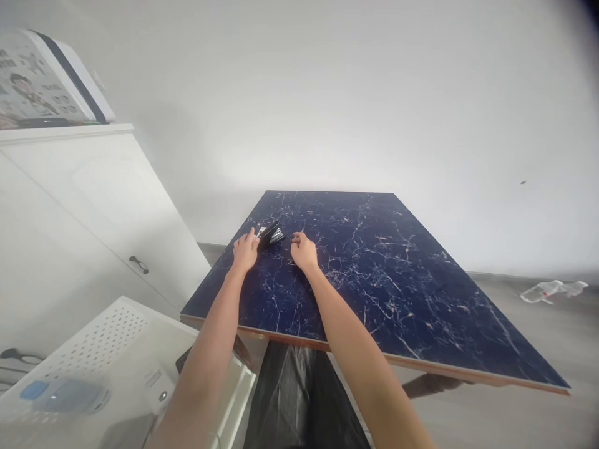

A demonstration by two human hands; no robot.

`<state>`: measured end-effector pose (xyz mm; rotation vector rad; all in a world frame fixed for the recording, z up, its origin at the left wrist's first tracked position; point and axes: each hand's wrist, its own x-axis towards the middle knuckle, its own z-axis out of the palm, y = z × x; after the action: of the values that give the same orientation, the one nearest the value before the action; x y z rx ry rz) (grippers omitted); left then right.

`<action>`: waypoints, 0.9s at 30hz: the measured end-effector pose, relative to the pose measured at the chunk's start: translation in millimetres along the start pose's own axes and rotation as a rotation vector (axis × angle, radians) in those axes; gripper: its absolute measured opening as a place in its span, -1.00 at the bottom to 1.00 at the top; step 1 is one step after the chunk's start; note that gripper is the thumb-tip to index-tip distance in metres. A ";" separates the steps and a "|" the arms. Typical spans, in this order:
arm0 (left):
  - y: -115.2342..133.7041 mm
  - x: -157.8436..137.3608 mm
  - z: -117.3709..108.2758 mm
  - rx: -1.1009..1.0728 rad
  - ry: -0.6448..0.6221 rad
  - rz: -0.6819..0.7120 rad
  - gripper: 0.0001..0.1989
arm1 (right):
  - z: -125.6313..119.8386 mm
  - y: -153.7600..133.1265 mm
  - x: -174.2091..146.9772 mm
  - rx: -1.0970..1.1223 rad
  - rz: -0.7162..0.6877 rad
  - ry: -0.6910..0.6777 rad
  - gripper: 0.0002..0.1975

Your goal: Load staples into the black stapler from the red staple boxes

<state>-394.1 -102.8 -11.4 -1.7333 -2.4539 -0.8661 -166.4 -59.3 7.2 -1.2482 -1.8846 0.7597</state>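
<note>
A small black wallet (270, 234), partly opened, with shiny clear sleeves, lies toward the left side of the dark blue marbled table (355, 274). A white printed patch or card shows at its left end. My left hand (245, 251) grips that end, the thumb against the black cover and the fingers over the edge. To the right of the wallet, apart from it, my right hand (305, 251) is just over the tabletop. Its fingers are curled in toward the thumb; whatever may be between them is too small to tell.
A white cabinet (84, 212) stands at left with a patterned case (42, 81) on top. Nearer, a white perforated surface (107, 330) holds a blue-capped bottle (70, 394). Clear plastic bottles (552, 290) lie on the floor at right. A white wall rises behind the table.
</note>
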 end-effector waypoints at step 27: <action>18.0 -10.7 -1.9 0.100 0.121 0.129 -0.57 | 33.3 21.9 47.6 -0.315 -0.304 -0.138 -0.34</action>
<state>-374.8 -108.7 -5.5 -1.7290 -2.2412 -0.7969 -195.4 -9.7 -16.4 -1.0744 -2.3076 0.4062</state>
